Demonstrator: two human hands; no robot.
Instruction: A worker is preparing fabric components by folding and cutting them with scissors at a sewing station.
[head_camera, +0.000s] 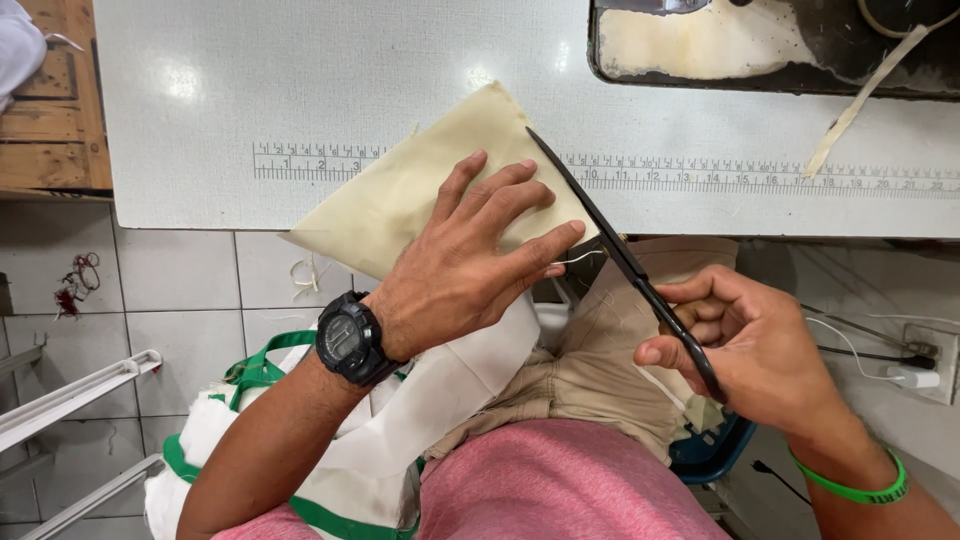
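My left hand (468, 258), with a black watch on the wrist, lies flat with spread fingers on a cream-coloured piece of fabric (420, 185) that overhangs the front edge of the white sewing table (300, 80). My right hand (745, 350), wearing a green wristband, grips the handles of black scissors (600, 220). The blades point up and to the left along the fabric's right edge, right beside my left fingertips. A thin thread runs from the fabric edge near the blades.
A printed ruler strip (750, 178) runs along the table's front. A sewing machine base (770, 45) sits at the top right. A white bag with green handles (250, 420) holding white cloth stands on the tiled floor at my left. A wall socket (915, 365) is at right.
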